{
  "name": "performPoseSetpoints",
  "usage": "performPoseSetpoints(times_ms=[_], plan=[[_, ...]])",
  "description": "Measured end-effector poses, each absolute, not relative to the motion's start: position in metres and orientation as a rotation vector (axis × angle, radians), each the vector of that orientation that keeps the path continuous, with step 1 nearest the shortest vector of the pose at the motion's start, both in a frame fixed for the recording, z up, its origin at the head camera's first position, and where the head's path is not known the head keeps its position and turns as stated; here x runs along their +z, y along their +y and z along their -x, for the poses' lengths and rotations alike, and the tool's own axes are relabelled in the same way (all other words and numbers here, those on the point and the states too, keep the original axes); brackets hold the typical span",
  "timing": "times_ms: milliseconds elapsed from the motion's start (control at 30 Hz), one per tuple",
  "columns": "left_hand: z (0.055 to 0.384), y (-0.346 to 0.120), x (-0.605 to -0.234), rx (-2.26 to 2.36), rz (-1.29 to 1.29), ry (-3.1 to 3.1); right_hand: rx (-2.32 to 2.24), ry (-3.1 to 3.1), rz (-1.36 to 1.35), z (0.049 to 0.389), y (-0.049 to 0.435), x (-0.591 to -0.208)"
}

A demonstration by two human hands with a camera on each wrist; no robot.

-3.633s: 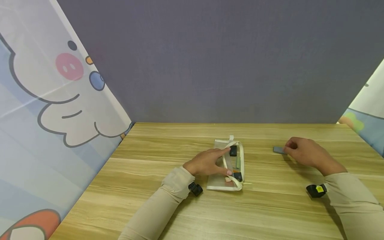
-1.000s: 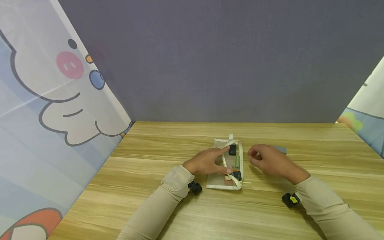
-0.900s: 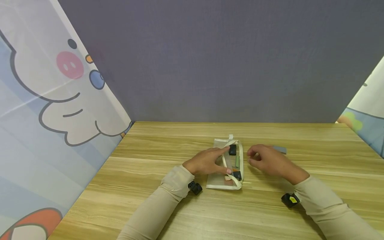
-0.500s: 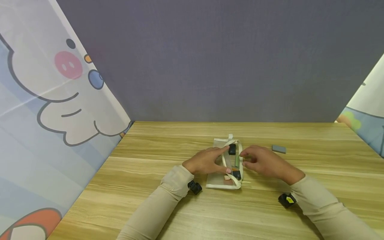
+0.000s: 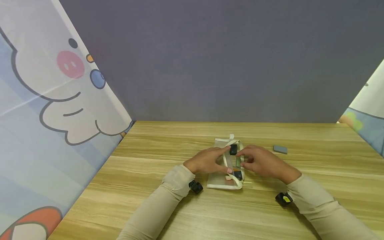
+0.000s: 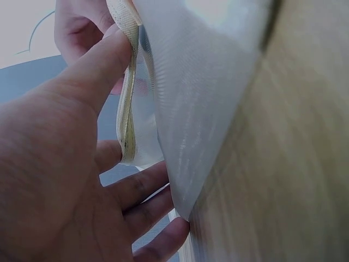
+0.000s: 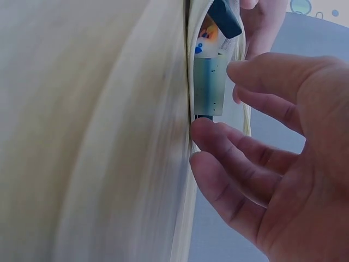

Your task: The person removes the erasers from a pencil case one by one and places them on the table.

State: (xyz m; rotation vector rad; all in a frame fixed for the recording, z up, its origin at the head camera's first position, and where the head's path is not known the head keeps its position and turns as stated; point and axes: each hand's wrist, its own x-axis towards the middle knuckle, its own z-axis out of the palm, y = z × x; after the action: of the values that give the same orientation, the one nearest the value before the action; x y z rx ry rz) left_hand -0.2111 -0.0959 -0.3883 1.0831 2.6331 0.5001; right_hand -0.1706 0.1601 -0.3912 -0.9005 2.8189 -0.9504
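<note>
- Head: spans pouch [image 5: 213, 181] on table [image 5: 150, 143] with left hand [image 5: 205, 162], spreading fingers fairly straight, seemingly to hold its mouth wide; poises right hand [image 5: 267, 163] at the opposite rim; shows table between rim and grey block [image 5: 280, 149].
- Left wrist: presses thumb against zip edge [image 6: 128, 109], likely to stop it flopping over.
- Right wrist: curves fingers loosely at the mouth, gripping nothing visible, beside green block [image 7: 209, 87]; leaves little room inside.

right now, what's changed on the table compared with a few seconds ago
The right hand has let go of the grey block and moved left, so its fingers are now at the opening of the mesh pouch, near the green block. The grey block stays on the table, and the left hand still spans the pouch's opening.
</note>
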Motion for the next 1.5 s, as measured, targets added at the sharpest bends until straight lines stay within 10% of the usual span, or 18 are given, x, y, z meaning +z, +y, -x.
performPoseSetpoints(times_ms=[1500], plan=[[0.207,-0.0981,-0.3892,0.445,-1.091,2.643,-0.893,2.828,0.937,0.1638,0.1497,-0.3938]])
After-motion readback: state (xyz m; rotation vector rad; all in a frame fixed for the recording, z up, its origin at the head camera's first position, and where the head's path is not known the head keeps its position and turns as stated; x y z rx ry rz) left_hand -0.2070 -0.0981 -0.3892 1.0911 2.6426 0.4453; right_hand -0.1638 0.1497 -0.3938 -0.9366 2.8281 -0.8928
